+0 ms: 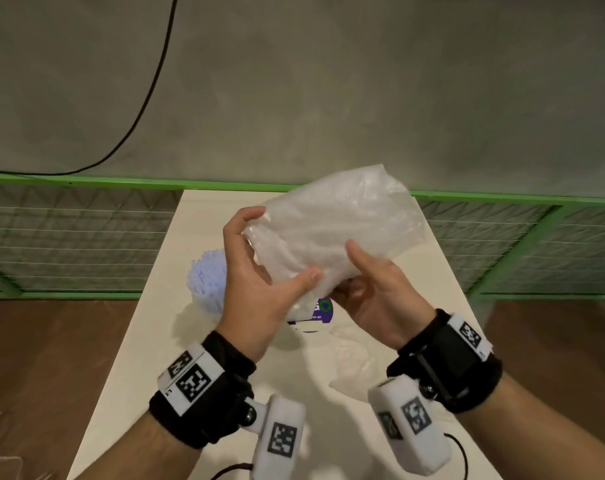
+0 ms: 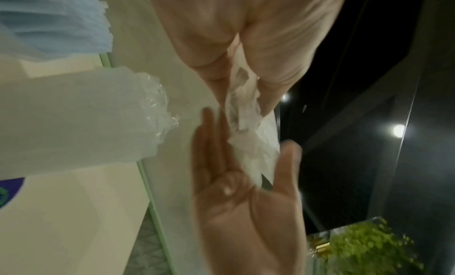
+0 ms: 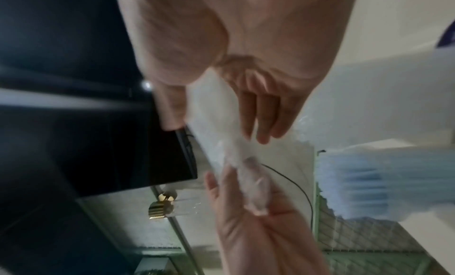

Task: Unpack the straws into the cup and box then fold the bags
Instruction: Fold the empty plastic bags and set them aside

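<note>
I hold a crinkled clear plastic bag (image 1: 335,220) in the air over the table with both hands. My left hand (image 1: 273,258) grips its near left end, thumb on the front and fingers curled behind. At the bag's lower edge, my right hand (image 1: 360,278) grips it with the thumb up. In the left wrist view the left hand (image 2: 246,80) pinches bunched bag film (image 2: 246,123), as does the right hand (image 3: 236,113) in its own wrist view. Pale blue straws (image 1: 207,282) stand bunched in a container on the left. White straws (image 2: 74,119) fill a purple-labelled container (image 1: 315,315) under my hands.
Another crumpled clear bag (image 1: 353,362) lies on the cream table (image 1: 138,358) near my right wrist. A green mesh fence (image 1: 69,237) runs behind the table. A black cable (image 1: 148,98) hangs on the grey wall. Brown floor lies on both sides.
</note>
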